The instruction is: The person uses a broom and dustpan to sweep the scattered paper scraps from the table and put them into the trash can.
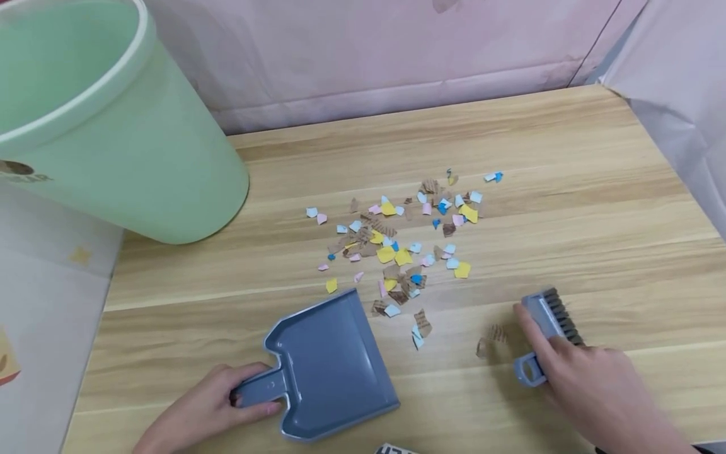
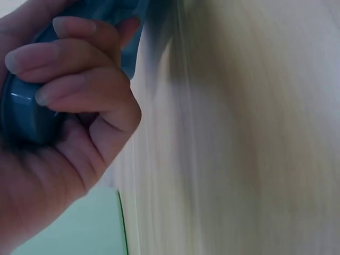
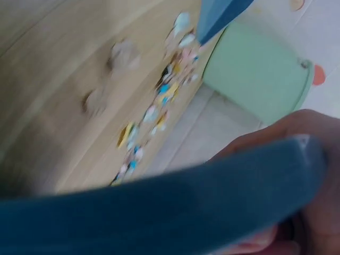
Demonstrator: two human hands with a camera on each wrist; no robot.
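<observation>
The left hand (image 1: 212, 407) curls around the handle of a grey-blue plastic dustpan (image 1: 329, 366), lying flat on the wooden table (image 1: 567, 189) with its open lip facing scattered paper scraps (image 1: 399, 243). The right hand (image 1: 590, 384) grips a matching hand brush (image 1: 547, 331), dark bristles facing right, near two stray brown scraps. A green bin (image 1: 113, 139) stands left

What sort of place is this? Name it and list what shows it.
Probably a staged indoor tabletop set up for a cleaning exercise: a wooden table against pink sheeting, scattered paper scraps, a dustpan and brush in hand, a green bin alongside.
</observation>
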